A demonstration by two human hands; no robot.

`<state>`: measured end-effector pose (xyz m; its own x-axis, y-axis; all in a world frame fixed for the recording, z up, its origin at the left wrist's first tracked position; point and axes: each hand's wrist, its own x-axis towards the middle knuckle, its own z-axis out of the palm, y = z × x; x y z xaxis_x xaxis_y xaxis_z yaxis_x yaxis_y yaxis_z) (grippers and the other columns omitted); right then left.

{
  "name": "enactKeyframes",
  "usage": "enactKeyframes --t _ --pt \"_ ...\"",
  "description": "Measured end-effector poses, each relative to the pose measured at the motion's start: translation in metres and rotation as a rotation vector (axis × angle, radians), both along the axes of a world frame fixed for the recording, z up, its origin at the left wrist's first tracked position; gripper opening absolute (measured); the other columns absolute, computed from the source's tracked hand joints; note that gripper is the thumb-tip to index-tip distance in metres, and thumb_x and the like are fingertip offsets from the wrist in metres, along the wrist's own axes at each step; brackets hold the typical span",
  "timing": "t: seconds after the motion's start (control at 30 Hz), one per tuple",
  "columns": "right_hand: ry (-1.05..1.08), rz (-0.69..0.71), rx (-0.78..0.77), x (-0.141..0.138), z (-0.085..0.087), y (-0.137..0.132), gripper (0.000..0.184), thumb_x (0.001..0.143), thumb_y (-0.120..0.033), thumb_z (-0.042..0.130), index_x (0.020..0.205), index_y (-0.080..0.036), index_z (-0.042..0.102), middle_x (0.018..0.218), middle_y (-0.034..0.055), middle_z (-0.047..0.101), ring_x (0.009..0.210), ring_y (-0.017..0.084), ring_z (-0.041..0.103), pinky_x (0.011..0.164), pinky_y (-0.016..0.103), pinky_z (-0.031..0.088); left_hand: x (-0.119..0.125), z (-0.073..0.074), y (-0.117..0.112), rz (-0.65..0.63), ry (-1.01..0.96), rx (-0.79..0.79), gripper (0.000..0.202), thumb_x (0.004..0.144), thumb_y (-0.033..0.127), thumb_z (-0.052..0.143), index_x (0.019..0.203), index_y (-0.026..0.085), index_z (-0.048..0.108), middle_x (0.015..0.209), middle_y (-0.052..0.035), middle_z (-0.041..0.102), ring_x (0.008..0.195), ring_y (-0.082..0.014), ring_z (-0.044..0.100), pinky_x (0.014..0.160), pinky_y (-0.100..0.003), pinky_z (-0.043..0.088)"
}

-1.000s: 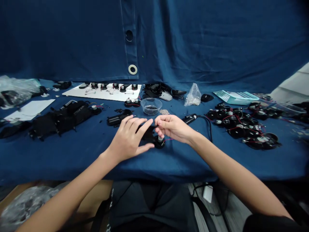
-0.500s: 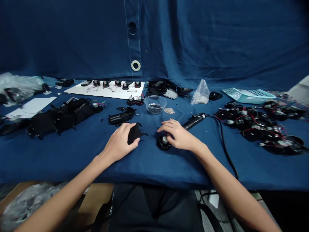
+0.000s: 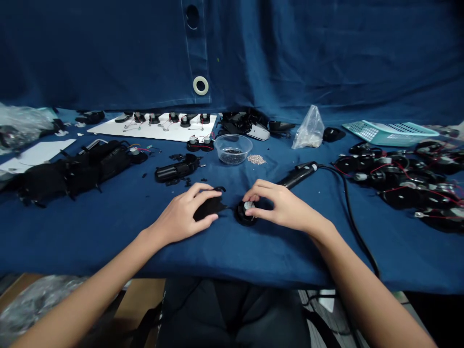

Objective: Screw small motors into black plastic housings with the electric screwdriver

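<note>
My left hand [image 3: 181,212] is closed over a black plastic shell [image 3: 209,207], thumb along its near side and fingers over its far side. Thin prongs stick out from the shell's right end. Just to the right, a round black part [image 3: 242,220] sits on the cloth with a small silver motor [image 3: 248,205] on top. The fingers and thumb of my right hand [image 3: 275,202] pinch around that motor. Behind my right hand lies a black electric screwdriver [image 3: 297,176], partly hidden by the hand.
A clear plastic bowl [image 3: 234,137] of small dark pieces stands beyond my hands, beside a pile of tiny screws [image 3: 256,159]. Black wired parts [image 3: 402,195] crowd the right. Black shells [image 3: 79,171] lie left, near a black assembly [image 3: 177,170]. A power cord [image 3: 350,212] crosses the cloth.
My right thumb and fingers have closed in around the motor. My left hand has shifted a little right with the shell, nearer the round part. The view has tilted slightly.
</note>
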<state>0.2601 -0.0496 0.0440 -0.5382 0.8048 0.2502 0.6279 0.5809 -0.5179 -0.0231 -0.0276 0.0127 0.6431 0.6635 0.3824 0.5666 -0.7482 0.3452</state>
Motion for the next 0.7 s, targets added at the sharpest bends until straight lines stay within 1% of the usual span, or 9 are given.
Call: enactKeyframes --t 0.1,0.2,0.3,0.37,0.5,0.7 --pt "0.076 0.007 -0.108 0.003 -0.003 0.003 0.027 0.084 -0.037 0.069 0.102 -0.018 0.065 0.100 0.0034 0.064 0.090 0.014 0.060 0.083 0.027 0.049 0.004 0.005 -0.018 -0.019 0.058 0.044 0.042 0.090 0.037 0.058 0.131 0.029 0.052 0.139 -0.0046 0.048 0.122 -0.0210 0.055 0.102 -0.035 0.047" --pt "0.133 -0.010 -0.186 0.005 -0.007 0.007 0.028 0.083 -0.040 0.070 0.100 -0.018 0.064 0.098 0.0027 0.066 0.088 0.014 0.061 0.082 0.027 0.049 0.007 0.007 -0.025 -0.034 0.074 0.060 0.034 0.091 0.036 0.059 0.124 0.026 0.056 0.143 -0.0048 0.047 0.125 -0.0208 0.053 0.104 -0.035 0.045" --pt "0.183 0.003 -0.218 0.004 -0.012 0.010 0.029 0.082 -0.040 0.070 0.098 -0.017 0.063 0.096 0.0032 0.067 0.087 0.015 0.061 0.082 0.028 0.049 0.011 0.008 -0.020 -0.099 0.089 0.070 0.022 0.092 0.036 0.059 0.110 0.022 0.059 0.135 -0.0053 0.056 0.122 -0.0208 0.054 0.103 -0.037 0.044" --pt "0.197 0.006 -0.204 0.002 -0.014 0.012 0.028 0.082 -0.040 0.069 0.098 -0.017 0.063 0.096 0.0037 0.066 0.086 0.015 0.061 0.082 0.028 0.048 0.013 0.009 -0.014 -0.148 0.081 0.077 0.021 0.093 0.037 0.060 0.107 0.022 0.060 0.127 -0.0044 0.061 0.121 -0.0204 0.055 0.103 -0.038 0.043" --pt "0.220 0.006 -0.174 0.001 -0.017 0.015 0.028 0.082 -0.038 0.068 0.100 -0.017 0.063 0.099 0.0040 0.066 0.088 0.015 0.061 0.083 0.029 0.048 0.019 0.006 -0.006 -0.198 0.053 0.130 0.023 0.092 0.038 0.062 0.108 0.022 0.062 0.124 -0.0029 0.065 0.123 -0.0202 0.054 0.104 -0.037 0.042" --pt "0.244 0.013 -0.168 0.002 -0.019 0.017 0.028 0.082 -0.038 0.068 0.098 -0.016 0.062 0.098 0.0043 0.065 0.089 0.015 0.061 0.083 0.030 0.049 0.023 0.001 -0.006 -0.179 0.055 0.208 0.029 0.092 0.040 0.061 0.114 0.022 0.064 0.125 -0.0031 0.066 0.121 -0.0206 0.056 0.102 -0.038 0.044"
